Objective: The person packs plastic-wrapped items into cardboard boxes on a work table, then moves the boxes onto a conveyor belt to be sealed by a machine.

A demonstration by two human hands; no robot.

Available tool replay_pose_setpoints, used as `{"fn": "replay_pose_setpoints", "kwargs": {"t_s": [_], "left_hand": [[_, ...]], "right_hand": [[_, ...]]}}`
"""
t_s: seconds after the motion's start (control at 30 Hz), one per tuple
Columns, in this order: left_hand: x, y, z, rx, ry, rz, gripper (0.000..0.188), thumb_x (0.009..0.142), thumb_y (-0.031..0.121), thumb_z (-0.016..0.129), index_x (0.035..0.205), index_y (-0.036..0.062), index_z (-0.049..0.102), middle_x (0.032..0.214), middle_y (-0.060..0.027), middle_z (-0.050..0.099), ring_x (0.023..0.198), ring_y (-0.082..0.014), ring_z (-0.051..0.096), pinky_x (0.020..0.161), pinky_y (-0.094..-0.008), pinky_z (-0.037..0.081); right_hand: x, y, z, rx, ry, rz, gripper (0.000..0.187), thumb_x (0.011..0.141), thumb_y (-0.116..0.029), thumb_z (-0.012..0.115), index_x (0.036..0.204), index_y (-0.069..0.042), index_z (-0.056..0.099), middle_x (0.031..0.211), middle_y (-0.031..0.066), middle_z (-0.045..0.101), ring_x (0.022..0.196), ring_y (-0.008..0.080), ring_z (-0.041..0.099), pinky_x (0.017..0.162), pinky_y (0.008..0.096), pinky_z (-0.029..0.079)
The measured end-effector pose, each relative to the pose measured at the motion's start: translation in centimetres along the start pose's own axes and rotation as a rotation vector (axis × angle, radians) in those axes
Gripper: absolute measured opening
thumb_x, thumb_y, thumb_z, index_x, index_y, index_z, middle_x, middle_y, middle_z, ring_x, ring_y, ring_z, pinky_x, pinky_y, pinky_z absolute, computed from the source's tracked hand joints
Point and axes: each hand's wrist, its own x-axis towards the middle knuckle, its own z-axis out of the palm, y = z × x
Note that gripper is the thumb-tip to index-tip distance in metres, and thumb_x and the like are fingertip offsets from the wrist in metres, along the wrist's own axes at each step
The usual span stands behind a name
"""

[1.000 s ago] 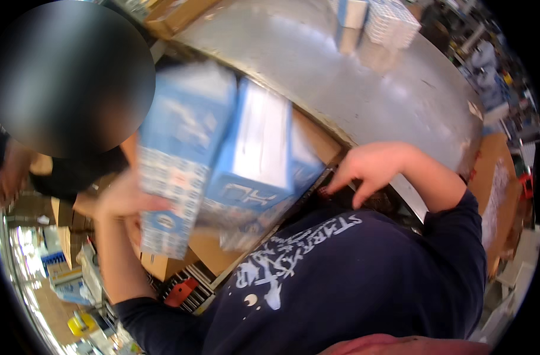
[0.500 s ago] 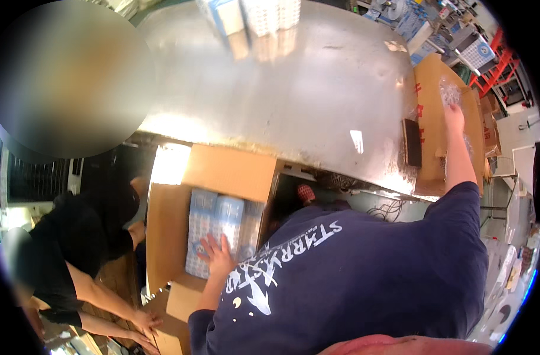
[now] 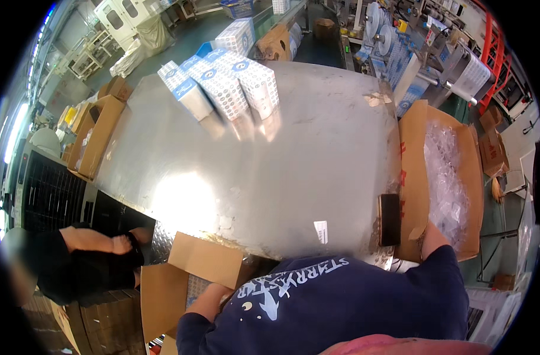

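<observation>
My left hand (image 3: 216,291) reaches into an open cardboard carton (image 3: 164,300) at the lower left, beside blue-and-white printed packs (image 3: 196,288); its fingers are hidden. My right forearm (image 3: 434,241) goes over the near edge of a long cardboard carton (image 3: 413,171) at the right. That carton holds a heap of clear plastic packaging (image 3: 447,183). The right hand itself is out of sight behind the carton wall, so what it touches cannot be seen.
A metal table (image 3: 293,171) spans the middle, with several blue-and-white boxes (image 3: 222,89) standing at its far side. A dark phone-like slab (image 3: 390,219) lies at its right edge. Another person (image 3: 89,260) stands at the left. Machinery with film rolls (image 3: 394,44) stands at the far right.
My view has tilted up, showing more of the far room. The left hand's spread fingers have gone out of sight, and the right hand has dropped behind the carton wall. The other person's arms have risen.
</observation>
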Motion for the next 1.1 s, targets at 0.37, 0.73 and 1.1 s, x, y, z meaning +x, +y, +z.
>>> {"fn": "replay_pose_setpoints", "kwargs": {"t_s": [0.37, 0.73, 1.1], "left_hand": [[-2.8, 2.3, 1.3, -0.131, 0.123, 0.109, 0.06, 0.078, 0.04, 0.059, 0.122, -0.0005, 0.049, 0.118, -0.0247, 0.054, 0.106, -0.0379, 0.054, 0.088, -0.043, 0.044], [-3.6, -2.3, 2.3, -0.379, 0.271, 0.317, 0.054, 0.08, 0.034, 0.06, 0.122, 0.0018, 0.051, 0.116, -0.0236, 0.056, 0.101, -0.0343, 0.059, 0.085, -0.0392, 0.046], [-16.3, 1.3, -4.6, -0.542, 0.941, 0.479, 0.029, 0.085, 0.016, 0.06, 0.108, -0.0017, 0.059, 0.099, -0.0154, 0.065, 0.09, -0.0234, 0.063, 0.079, -0.0319, 0.049]], "right_hand": [[2.0, 0.9, 0.6, -0.024, -0.039, -0.031, 0.039, 0.087, -0.035, 0.049, 0.116, -0.011, 0.055, 0.119, 0.0222, 0.052, 0.107, 0.0387, 0.052, 0.076, 0.054, 0.048], [4.5, 3.7, -3.2, -0.14, 0.134, -0.194, 0.035, 0.087, -0.033, 0.048, 0.109, -0.007, 0.06, 0.111, 0.024, 0.057, 0.102, 0.0388, 0.055, 0.077, 0.0517, 0.047], [-22.1, -15.8, -8.8, 0.488, 0.427, -0.89, 0.032, 0.09, -0.026, 0.052, 0.106, 0.0, 0.061, 0.091, 0.0068, 0.064, 0.082, 0.0145, 0.056, 0.072, 0.0285, 0.043]]}}
